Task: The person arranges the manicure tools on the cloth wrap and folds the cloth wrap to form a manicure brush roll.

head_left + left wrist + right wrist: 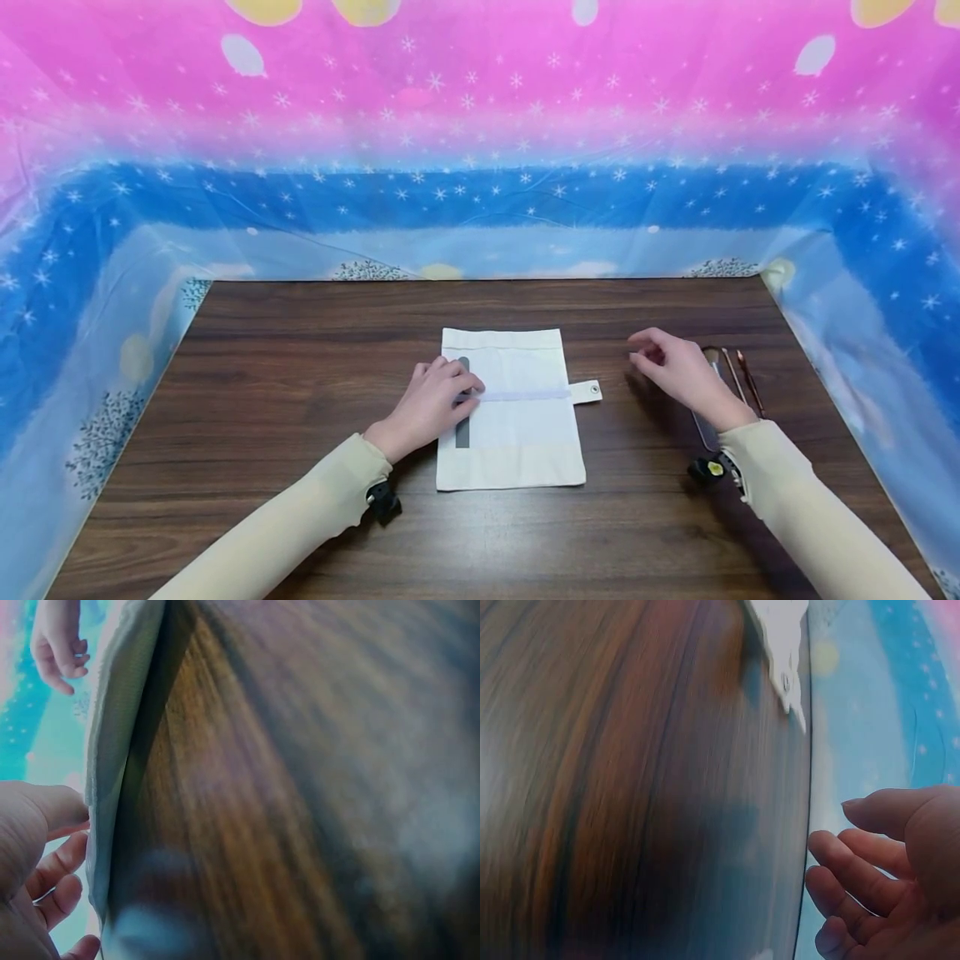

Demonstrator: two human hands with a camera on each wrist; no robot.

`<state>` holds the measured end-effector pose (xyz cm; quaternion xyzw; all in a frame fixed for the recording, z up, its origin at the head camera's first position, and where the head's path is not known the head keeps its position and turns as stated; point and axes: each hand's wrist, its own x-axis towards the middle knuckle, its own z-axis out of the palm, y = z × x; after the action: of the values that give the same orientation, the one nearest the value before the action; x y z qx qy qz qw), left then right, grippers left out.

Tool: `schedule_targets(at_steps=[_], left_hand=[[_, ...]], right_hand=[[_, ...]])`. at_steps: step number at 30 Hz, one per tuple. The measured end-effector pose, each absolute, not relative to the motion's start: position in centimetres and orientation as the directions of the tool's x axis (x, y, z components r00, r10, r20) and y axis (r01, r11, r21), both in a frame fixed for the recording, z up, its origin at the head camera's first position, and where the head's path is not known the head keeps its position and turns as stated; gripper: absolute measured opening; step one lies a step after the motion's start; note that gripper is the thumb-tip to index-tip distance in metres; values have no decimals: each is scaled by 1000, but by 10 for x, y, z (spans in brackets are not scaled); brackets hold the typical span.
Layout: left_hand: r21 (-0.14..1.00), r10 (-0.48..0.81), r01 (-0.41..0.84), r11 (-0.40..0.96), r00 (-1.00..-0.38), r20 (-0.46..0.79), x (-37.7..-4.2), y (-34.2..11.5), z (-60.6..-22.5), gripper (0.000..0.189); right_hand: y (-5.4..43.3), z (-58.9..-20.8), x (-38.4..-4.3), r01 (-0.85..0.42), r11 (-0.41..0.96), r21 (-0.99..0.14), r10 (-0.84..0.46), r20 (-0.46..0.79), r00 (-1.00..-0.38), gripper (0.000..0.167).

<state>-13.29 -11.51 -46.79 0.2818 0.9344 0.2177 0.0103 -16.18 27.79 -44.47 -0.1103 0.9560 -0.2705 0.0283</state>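
A white fabric roll-up case (525,429) lies unrolled on the table, with a pale band across its middle. A dark grey strip with a rounded top (462,435) lies upright along the case's left side; its middle is hidden. My left hand (429,402) rests over that strip, fingers relaxed on the fabric. In the left wrist view, its thumb and fingers (56,900) are beside the case's edge (112,772). To the right, my right hand (678,375) hovers with loosely bent fingers and holds nothing, as the right wrist view also shows.
Beside my right hand lie a brush with a fluffy head (712,356), a thin stick (732,373) and a dark slender tool (748,379). A dark-edged flat object (705,433) is partly hidden under my right wrist. The case's snap tab (587,392) points right. Printed cloth (480,196) encloses the table.
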Motion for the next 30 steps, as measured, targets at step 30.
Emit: schedule_targets(at_steps=[30], left_hand=[[411, 535, 531, 741, -837, 117, -134, -113, -469, 10]], right_hand=[[322, -451, -159, 38, 937, -348, 9, -86, -996, 36]])
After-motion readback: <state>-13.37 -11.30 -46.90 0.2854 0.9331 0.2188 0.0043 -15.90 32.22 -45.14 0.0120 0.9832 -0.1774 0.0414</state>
